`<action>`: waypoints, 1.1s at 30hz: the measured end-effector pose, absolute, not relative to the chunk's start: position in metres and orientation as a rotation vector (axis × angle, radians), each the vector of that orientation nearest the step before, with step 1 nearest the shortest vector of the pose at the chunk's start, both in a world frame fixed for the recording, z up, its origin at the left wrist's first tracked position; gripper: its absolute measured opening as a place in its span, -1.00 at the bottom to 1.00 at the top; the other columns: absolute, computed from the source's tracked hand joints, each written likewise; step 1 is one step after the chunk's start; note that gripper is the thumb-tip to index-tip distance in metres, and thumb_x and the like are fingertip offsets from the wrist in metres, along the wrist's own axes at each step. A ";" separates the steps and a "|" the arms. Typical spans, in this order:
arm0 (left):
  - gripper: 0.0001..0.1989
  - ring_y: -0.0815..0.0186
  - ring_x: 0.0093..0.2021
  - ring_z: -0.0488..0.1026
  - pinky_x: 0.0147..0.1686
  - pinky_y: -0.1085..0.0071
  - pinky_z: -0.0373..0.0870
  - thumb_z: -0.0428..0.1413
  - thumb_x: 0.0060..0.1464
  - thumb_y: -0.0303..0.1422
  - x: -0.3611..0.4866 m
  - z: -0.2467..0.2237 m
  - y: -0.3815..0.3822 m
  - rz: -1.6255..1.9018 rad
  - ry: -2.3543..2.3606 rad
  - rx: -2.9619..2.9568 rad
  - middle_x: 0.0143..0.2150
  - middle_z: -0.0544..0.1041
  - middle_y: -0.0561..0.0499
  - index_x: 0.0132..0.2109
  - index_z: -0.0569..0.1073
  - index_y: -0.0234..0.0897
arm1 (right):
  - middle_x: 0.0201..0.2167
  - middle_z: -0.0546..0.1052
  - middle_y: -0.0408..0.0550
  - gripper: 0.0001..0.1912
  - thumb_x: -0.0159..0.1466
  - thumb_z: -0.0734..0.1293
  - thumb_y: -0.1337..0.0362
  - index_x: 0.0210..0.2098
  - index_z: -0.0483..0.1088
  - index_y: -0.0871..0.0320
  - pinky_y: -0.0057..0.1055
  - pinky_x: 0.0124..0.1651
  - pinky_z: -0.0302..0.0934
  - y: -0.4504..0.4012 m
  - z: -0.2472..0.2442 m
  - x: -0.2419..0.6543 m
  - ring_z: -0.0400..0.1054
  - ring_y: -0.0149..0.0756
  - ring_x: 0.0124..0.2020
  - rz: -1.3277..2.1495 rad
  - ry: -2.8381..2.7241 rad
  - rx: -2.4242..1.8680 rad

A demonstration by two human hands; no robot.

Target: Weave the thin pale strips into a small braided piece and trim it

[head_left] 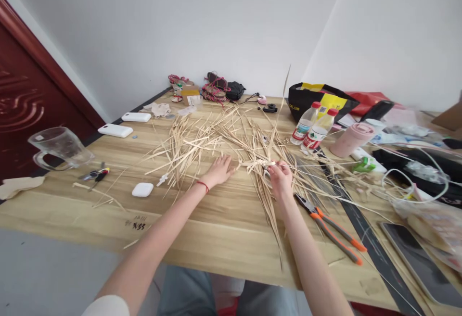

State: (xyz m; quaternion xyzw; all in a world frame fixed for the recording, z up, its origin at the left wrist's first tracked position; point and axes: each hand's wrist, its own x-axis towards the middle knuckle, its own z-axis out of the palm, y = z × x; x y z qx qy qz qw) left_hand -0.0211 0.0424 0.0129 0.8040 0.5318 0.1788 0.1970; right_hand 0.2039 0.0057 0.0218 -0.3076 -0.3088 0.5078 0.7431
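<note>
The table [234,215] is carrying tangled strips [187,145]; the right hand [281,177] is pinching a braid [258,163], the left hand [219,170] lying open; pliers [330,229] at four o'clock are risking snags.

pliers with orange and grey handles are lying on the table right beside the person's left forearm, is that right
Not quite: the head view shows the pliers beside the person's right forearm, not the left. The rest holds: they have orange and grey handles and are lying on the table.
</note>
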 end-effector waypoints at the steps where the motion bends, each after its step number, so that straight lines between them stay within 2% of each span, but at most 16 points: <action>1: -0.22 0.00 0.26 0.03 0.16 0.09 -0.01 0.04 0.00 -0.06 -0.024 0.019 0.052 0.575 1.457 2.195 0.27 0.11 -0.28 0.28 0.00 -0.29 | -0.40 0.43 -0.21 -0.64 -0.16 0.47 0.32 -0.49 0.19 0.11 -0.50 -0.37 0.26 0.004 0.026 0.204 0.36 -0.44 -0.40 1.097 -0.700 -0.688; 4: -0.19 0.12 0.03 0.37 -0.03 0.25 0.25 0.16 -0.10 -0.15 -0.047 0.039 0.055 0.739 1.280 2.066 0.07 0.41 -0.22 0.26 0.05 -0.25 | -0.37 0.44 -0.18 -0.64 -0.14 0.47 0.32 -0.48 0.18 0.11 -0.51 -0.42 0.22 -0.002 0.043 0.205 0.33 -0.46 -0.44 1.030 -0.780 -0.735; 6: -0.36 0.18 -0.11 0.45 -0.13 0.33 0.31 0.16 -0.12 -0.20 -0.067 0.053 0.038 0.849 1.267 2.039 -0.10 0.52 -0.16 0.14 0.28 -0.29 | -0.37 0.44 -0.18 -0.64 -0.13 0.46 0.32 -0.47 0.18 0.12 -0.51 -0.45 0.20 -0.009 0.055 0.206 0.30 -0.49 -0.50 0.996 -0.839 -0.771; 7: -0.52 0.20 -0.24 0.49 -0.22 0.36 0.32 0.14 -0.10 -0.20 -0.076 0.060 0.025 0.835 1.336 2.009 -0.26 0.57 -0.10 0.00 0.42 -0.31 | -0.37 0.43 -0.18 -0.65 -0.13 0.46 0.32 -0.48 0.17 0.12 -0.50 -0.45 0.20 -0.014 0.061 0.206 0.30 -0.48 -0.51 0.998 -0.860 -0.784; 8: -0.64 0.23 -0.37 0.48 -0.31 0.37 0.32 0.10 -0.06 -0.18 -0.084 0.067 0.011 0.795 1.435 1.984 -0.44 0.55 -0.05 -0.17 0.51 -0.32 | -0.37 0.43 -0.18 -0.65 -0.12 0.46 0.33 -0.48 0.18 0.12 -0.50 -0.45 0.19 -0.019 0.066 0.206 0.30 -0.47 -0.49 1.015 -0.883 -0.796; 9: -0.67 0.25 -0.50 0.43 -0.41 0.38 0.29 0.06 -0.04 -0.13 -0.090 0.073 -0.003 0.785 1.570 1.956 -0.59 0.49 -0.01 -0.31 0.54 -0.32 | -0.39 0.43 -0.18 -0.65 -0.13 0.46 0.33 -0.48 0.18 0.12 -0.49 -0.45 0.19 -0.024 0.069 0.204 0.31 -0.45 -0.48 1.036 -0.901 -0.811; 11: -0.62 0.29 -0.61 0.35 -0.48 0.40 0.24 -0.03 0.05 -0.10 -0.094 0.083 -0.026 0.890 1.739 1.887 -0.69 0.40 0.05 -0.37 0.53 -0.30 | -0.42 0.42 -0.18 -0.65 -0.14 0.46 0.32 -0.48 0.19 0.12 -0.48 -0.44 0.20 -0.034 0.072 0.199 0.32 -0.41 -0.45 1.077 -0.934 -0.857; 13: -0.62 0.30 -0.54 0.39 -0.42 0.41 0.27 -0.10 0.11 -0.13 -0.088 0.088 -0.040 1.005 1.665 1.857 -0.62 0.45 0.06 -0.22 0.50 -0.27 | -0.43 0.41 -0.17 -0.65 -0.13 0.46 0.30 -0.48 0.19 0.12 -0.46 -0.44 0.21 -0.043 0.068 0.191 0.33 -0.37 -0.42 1.134 -0.968 -0.890; 15: -0.62 0.30 -0.38 0.46 -0.32 0.41 0.32 -0.10 0.12 -0.13 -0.073 0.088 -0.046 1.033 1.407 1.800 -0.42 0.53 0.01 -0.12 0.46 -0.25 | -0.39 0.42 -0.15 -0.67 -0.11 0.45 0.29 -0.46 0.20 0.11 -0.45 -0.43 0.21 -0.049 0.059 0.181 0.33 -0.36 -0.40 1.187 -0.977 -0.889; 17: -0.62 0.26 -0.20 0.46 -0.20 0.41 0.32 -0.04 0.09 -0.10 -0.054 0.082 -0.047 0.949 1.158 1.750 -0.21 0.55 -0.04 -0.14 0.49 -0.26 | -0.37 0.43 -0.16 -0.68 -0.11 0.44 0.30 -0.45 0.21 0.10 -0.46 -0.43 0.21 -0.051 0.046 0.172 0.32 -0.39 -0.42 1.200 -0.974 -0.870; 19: -0.62 0.23 -0.11 0.43 -0.12 0.39 0.30 0.00 0.06 -0.09 -0.034 0.072 -0.046 0.940 1.024 1.704 -0.13 0.53 -0.05 -0.13 0.50 -0.25 | -0.38 0.42 -0.18 -0.69 -0.09 0.44 0.30 -0.45 0.22 0.09 -0.46 -0.41 0.22 -0.051 0.033 0.164 0.32 -0.40 -0.42 1.220 -0.997 -0.849; 24: -0.61 0.22 -0.23 0.46 -0.21 0.37 0.34 0.10 -0.04 -0.09 -0.004 0.036 -0.041 0.999 1.002 1.544 -0.26 0.56 -0.11 -0.26 0.54 -0.35 | -0.38 0.42 -0.18 -0.67 -0.11 0.46 0.26 -0.46 0.22 0.10 -0.44 -0.41 0.26 -0.046 0.010 0.155 0.35 -0.35 -0.38 1.317 -1.080 -0.870; 28: -0.66 0.25 -0.33 0.46 -0.26 0.38 0.34 0.16 -0.13 -0.11 0.002 0.008 -0.031 1.057 1.000 1.431 -0.40 0.56 -0.05 -0.39 0.54 -0.34 | -0.36 0.43 -0.18 -0.65 -0.13 0.48 0.25 -0.45 0.23 0.10 -0.41 -0.39 0.29 -0.043 0.003 0.156 0.38 -0.34 -0.38 1.326 -1.104 -0.887; 33: -0.68 0.27 -0.38 0.45 -0.30 0.38 0.34 0.22 -0.22 -0.12 0.004 -0.010 -0.022 1.134 1.028 1.297 -0.44 0.55 -0.05 -0.47 0.51 -0.34 | -0.42 0.47 -0.18 -0.64 -0.13 0.49 0.18 -0.46 0.25 0.08 -0.29 -0.24 0.33 -0.039 0.000 0.158 0.40 -0.30 -0.36 1.357 -1.134 -0.862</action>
